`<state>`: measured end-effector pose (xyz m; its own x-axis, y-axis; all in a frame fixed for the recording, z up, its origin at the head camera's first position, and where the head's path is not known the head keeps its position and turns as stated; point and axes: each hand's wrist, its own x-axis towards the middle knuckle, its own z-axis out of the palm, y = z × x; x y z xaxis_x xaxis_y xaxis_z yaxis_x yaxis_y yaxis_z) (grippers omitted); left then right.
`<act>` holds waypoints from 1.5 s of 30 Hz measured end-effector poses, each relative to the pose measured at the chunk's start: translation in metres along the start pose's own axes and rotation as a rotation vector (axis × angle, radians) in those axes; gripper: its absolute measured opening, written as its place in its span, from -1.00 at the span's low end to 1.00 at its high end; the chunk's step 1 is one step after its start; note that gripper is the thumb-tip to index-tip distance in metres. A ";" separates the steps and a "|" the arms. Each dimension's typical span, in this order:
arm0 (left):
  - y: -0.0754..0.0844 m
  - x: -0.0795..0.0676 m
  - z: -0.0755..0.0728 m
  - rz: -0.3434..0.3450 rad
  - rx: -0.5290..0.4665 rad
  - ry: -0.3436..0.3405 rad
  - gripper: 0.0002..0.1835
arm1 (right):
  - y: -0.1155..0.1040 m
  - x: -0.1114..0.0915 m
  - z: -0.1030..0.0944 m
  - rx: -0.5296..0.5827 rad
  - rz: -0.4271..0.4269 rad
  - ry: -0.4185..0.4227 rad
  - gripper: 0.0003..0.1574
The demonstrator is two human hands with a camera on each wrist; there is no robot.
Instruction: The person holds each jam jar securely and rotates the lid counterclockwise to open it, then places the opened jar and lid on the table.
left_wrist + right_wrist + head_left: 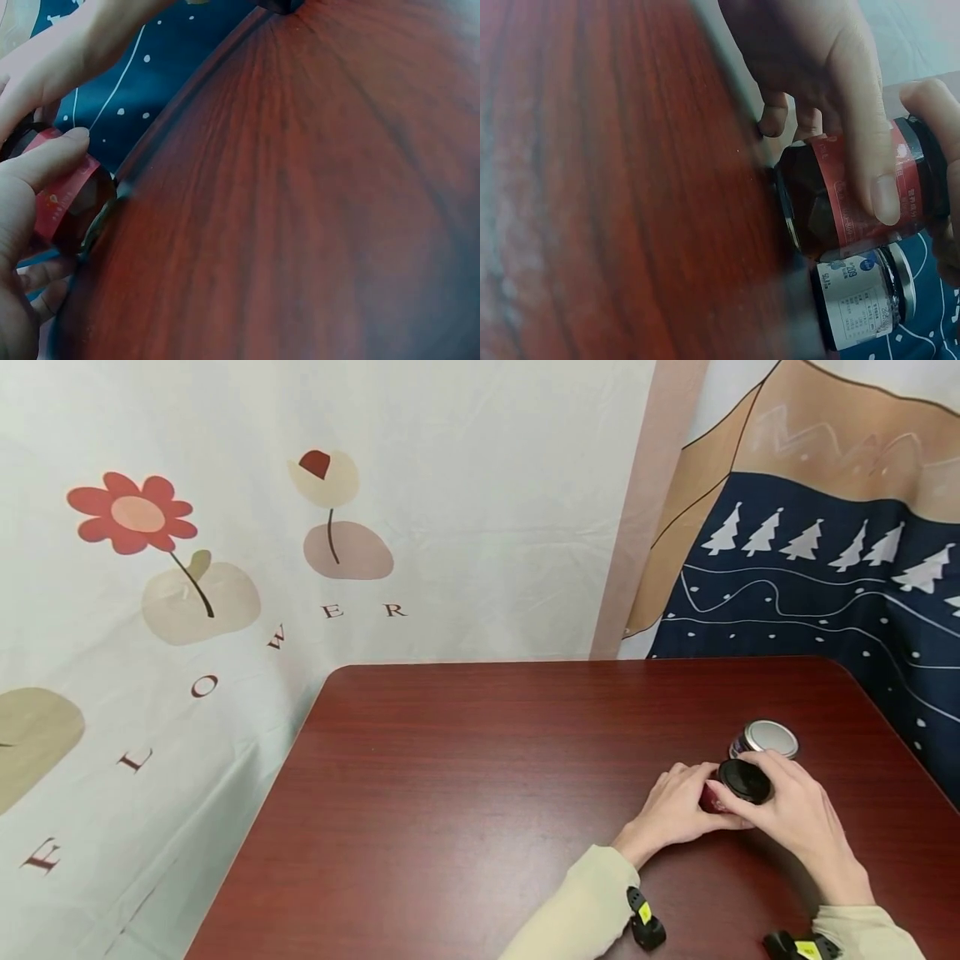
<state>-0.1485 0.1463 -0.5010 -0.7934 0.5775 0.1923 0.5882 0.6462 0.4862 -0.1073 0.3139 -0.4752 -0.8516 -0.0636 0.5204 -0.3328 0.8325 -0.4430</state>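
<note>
A dark glass jar with a red label (849, 225) and a black lid (746, 781) stands on the table, between both hands. My left hand (670, 807) grips the jar's body, its thumb lying across the label in the right wrist view. My right hand (801, 810) holds the black lid from the other side, thumb and fingers curled round its edge. Right behind the red-label jar is a second jar (855, 304), with a white printed label and a silver lid (772, 739); neither hand grips it.
The reddish-brown wooden table (465, 793) extends to the left of the hands, and its right edge runs close past the jars. Behind it hang a pale flower-print curtain (480, 510) and a navy cloth (795, 602) with white trees.
</note>
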 end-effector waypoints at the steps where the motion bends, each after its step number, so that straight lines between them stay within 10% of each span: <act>1: 0.000 0.000 0.000 0.001 0.005 0.004 -0.27 | 0.000 0.000 0.000 0.006 0.008 0.005 -0.33; 32: 0.004 -0.010 -0.003 -0.073 -0.014 0.240 -0.41 | -0.026 0.022 0.012 0.007 0.158 0.126 -0.61; 45: -0.012 -0.015 -0.023 -0.099 -0.091 0.272 -0.36 | -0.047 0.032 0.022 0.053 0.088 0.146 -0.56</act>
<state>-0.1472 0.1187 -0.4905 -0.8660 0.3512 0.3559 0.4995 0.6381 0.5859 -0.1281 0.2605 -0.4541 -0.8119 0.0920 0.5766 -0.2839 0.8007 -0.5276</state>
